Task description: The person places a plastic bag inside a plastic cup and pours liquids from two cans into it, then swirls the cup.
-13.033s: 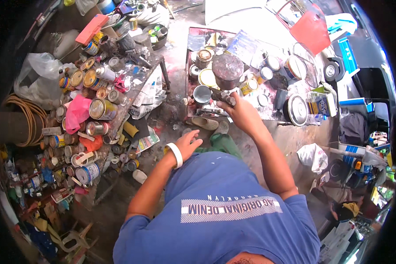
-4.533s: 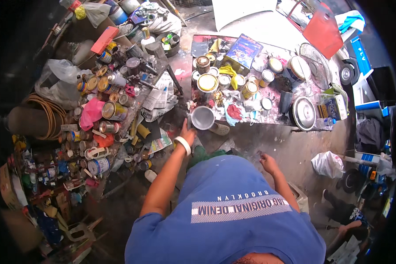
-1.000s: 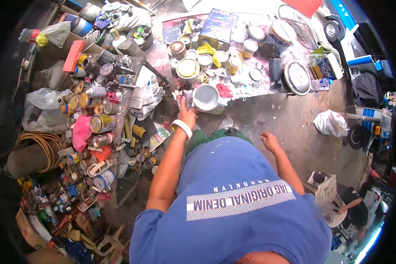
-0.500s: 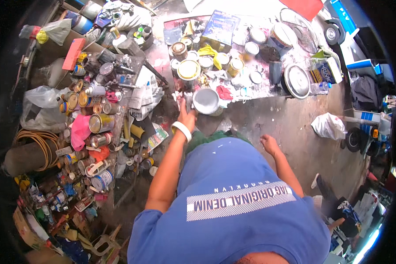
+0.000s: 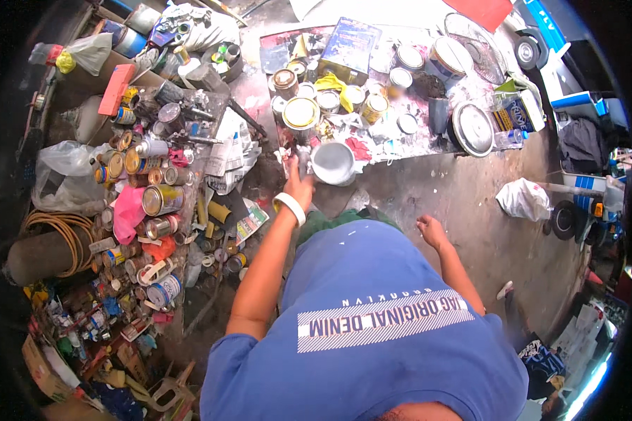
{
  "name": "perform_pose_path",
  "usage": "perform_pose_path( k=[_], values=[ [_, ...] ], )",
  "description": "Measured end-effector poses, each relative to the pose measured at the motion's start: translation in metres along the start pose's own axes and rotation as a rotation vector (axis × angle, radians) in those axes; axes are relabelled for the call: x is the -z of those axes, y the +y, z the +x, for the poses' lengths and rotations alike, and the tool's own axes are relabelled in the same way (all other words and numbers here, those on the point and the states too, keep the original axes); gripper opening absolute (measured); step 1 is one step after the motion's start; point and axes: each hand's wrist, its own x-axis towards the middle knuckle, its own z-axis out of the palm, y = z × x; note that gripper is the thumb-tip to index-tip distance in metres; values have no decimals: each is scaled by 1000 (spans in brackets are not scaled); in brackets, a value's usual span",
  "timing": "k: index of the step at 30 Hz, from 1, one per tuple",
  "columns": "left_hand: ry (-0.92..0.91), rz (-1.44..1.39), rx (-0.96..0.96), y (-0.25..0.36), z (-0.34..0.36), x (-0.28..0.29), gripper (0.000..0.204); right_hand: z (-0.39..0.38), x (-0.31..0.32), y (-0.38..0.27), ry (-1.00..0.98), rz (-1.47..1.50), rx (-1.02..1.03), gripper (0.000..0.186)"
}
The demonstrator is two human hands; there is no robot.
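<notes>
My left hand (image 5: 298, 191), with a white band at the wrist, is closed beside a round grey cup (image 5: 333, 163). A dark grey, handle-like part between hand and cup is in its grip; the fingers partly hide it. The cup's open top faces up at the near edge of a paint-stained work table (image 5: 428, 144). An open can with a yellowish rim (image 5: 300, 114) stands just beyond it. Crumpled red material (image 5: 358, 148) lies to the cup's right. Off to my right side, my right hand (image 5: 433, 230) hangs with loosely bent fingers, holding nothing.
Several cans, a blue rectangular tin (image 5: 351, 45) and a round silver lid (image 5: 473, 129) crowd the table. At left, shelves hold many cans, newspaper (image 5: 233, 151) and a coiled hose (image 5: 81, 242). A white bag (image 5: 524, 201) lies on the floor; another person's leg (image 5: 516, 312) shows lower right.
The grey cup has shifted slightly right and tilted, so more of its inside shows. My hands stay nearly in place. The other person at lower right has moved.
</notes>
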Motion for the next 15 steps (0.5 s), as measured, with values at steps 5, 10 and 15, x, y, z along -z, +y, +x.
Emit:
perform_pose_path(
  k=[5, 10, 15],
  values=[
    [-35, -39, 112, -6, -3, 2, 86, -7, -5, -1, 47, -7, -5, 32],
    [-14, -185, 36, 3, -1, -1, 86, -8, -9, 0, 62, 10, 52, 32],
    [12, -12, -5, -8, 2, -10, 83, 16, 3, -20, 97, 63, 106, 36]
  ],
)
